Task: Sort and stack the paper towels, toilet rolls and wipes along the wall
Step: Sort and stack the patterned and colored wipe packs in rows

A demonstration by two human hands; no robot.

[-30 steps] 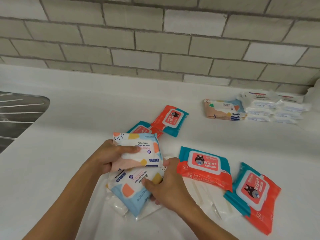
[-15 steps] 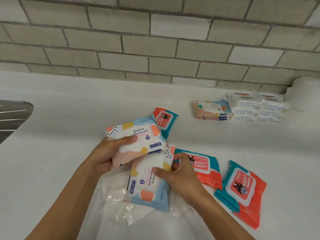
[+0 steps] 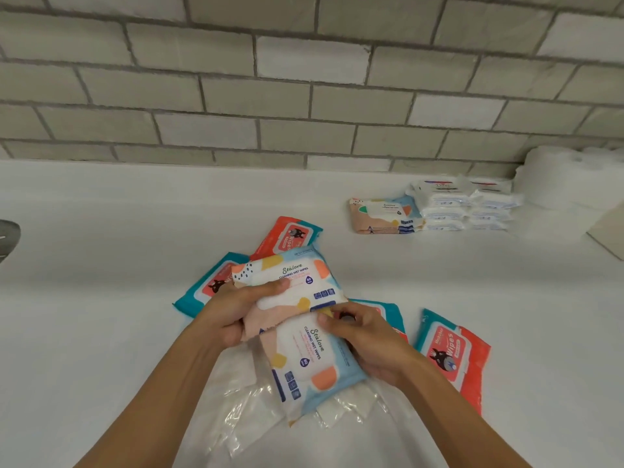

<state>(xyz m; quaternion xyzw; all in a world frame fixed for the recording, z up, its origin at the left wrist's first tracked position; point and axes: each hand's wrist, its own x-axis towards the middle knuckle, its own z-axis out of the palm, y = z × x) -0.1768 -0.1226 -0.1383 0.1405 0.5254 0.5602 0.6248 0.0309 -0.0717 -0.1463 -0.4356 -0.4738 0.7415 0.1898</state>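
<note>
head: two pastel packs (image 3: 297,275) held; four red packs (image 3: 452,356).

Soft even indoor light, faint shadows, slight blur, wide-angle bending at edges.

Sink (image 3: 8,238): cut off by the left edge.
Red-teal pack (image 3: 391,314): mostly covered by the right hand (image 3: 368,339).
White rolls (image 3: 567,187): washed out, so no count can be made.

Left hand (image 3: 233,312) grips the upper pack (image 3: 290,276), right hand (image 3: 371,339) the lower pack (image 3: 304,361); both forearms reach forward.
</note>
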